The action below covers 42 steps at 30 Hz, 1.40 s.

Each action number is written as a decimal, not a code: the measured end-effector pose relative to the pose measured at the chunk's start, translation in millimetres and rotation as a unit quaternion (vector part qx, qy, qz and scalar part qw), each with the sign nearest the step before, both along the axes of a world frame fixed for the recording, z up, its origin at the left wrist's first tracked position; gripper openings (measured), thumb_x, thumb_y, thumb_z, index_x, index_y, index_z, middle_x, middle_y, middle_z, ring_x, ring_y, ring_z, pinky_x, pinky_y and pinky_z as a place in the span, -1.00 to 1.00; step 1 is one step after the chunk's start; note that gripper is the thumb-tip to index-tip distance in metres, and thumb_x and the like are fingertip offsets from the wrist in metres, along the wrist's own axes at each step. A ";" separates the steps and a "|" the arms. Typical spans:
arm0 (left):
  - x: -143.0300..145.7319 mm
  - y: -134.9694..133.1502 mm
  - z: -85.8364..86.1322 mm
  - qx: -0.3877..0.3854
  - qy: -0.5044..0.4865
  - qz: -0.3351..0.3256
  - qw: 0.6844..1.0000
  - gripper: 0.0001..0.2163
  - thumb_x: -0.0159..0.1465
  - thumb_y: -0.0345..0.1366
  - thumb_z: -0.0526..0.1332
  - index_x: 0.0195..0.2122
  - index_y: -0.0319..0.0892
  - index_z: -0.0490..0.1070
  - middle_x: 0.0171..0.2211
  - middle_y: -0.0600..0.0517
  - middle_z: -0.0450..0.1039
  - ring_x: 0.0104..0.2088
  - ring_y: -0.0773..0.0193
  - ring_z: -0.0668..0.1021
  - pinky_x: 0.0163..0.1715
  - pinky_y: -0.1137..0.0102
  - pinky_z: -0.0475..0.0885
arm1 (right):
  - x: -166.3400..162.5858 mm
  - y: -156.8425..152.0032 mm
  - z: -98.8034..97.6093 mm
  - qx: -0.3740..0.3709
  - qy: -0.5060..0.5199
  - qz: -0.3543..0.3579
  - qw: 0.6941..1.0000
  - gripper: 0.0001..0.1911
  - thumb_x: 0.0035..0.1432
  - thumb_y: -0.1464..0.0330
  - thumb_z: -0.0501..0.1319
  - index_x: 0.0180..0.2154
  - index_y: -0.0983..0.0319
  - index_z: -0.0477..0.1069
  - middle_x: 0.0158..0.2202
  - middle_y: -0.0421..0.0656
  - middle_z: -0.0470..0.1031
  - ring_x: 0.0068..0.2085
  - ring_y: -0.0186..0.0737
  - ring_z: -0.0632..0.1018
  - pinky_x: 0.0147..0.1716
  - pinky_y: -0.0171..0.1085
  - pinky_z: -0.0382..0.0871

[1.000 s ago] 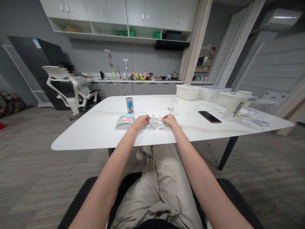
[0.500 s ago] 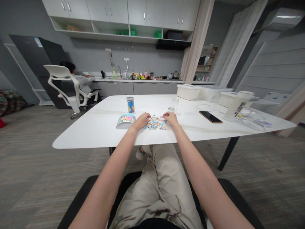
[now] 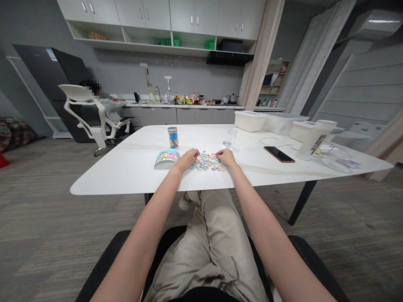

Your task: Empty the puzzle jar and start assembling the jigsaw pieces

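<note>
Jigsaw pieces [image 3: 206, 162] lie in a loose heap on the white tabletop [image 3: 126, 167], between the two hands. To the left, a bent picture card [image 3: 166, 156] sits just beside the left hand [image 3: 189, 159], whose fingers curl in at the heap. On the other side, the right hand [image 3: 226, 157] has its fingers bent close together. I can't tell if either one has hold of a piece. A wrist could brush the heap and knock some off the near edge. The pieces look tiny, flat and bumpy, in blue, pink, yellow and white.
</note>
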<state>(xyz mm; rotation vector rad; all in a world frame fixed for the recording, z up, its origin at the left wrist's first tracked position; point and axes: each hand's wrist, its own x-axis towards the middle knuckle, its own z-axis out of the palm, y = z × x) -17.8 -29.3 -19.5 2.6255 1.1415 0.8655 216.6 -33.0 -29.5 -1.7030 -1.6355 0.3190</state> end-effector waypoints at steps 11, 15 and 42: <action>0.0 0.8 -1.1 -0.044 -0.018 -0.036 0.998 -0.88 0.12 -0.41 0.22 -0.31 -0.15 0.34 -0.30 0.04 0.48 -0.24 0.21 0.52 -0.14 0.32 0.42 | 0.2 0.1 0.3 -0.006 -0.008 0.004 1.000 -0.62 -0.10 0.65 0.11 -0.37 0.28 0.65 -0.37 -0.11 0.65 -0.28 -0.23 0.62 -0.20 -0.39 0.42; 0.2 -0.9 -0.2 -0.036 -0.016 -0.034 0.999 -0.89 0.13 -0.43 0.20 -0.30 -0.16 0.35 -0.30 0.02 0.49 -0.24 0.21 0.52 -0.15 0.32 0.42 | 0.1 -1.4 1.8 -0.008 -0.009 0.007 1.000 -0.62 -0.09 0.65 0.11 -0.35 0.27 0.65 -0.36 -0.11 0.65 -0.28 -0.24 0.62 -0.22 -0.39 0.42; 4.0 -9.9 8.3 0.049 0.088 0.089 0.991 -0.75 0.27 -0.46 0.08 -0.05 -0.21 0.38 -0.03 -0.12 0.46 0.00 0.16 0.49 0.04 0.30 0.33 | 15.8 -78.2 -6.1 0.031 -0.064 0.071 0.995 -0.84 0.06 0.35 0.26 -0.31 0.25 0.58 -0.28 -0.10 0.52 -0.30 -0.24 0.50 -0.18 -0.27 0.37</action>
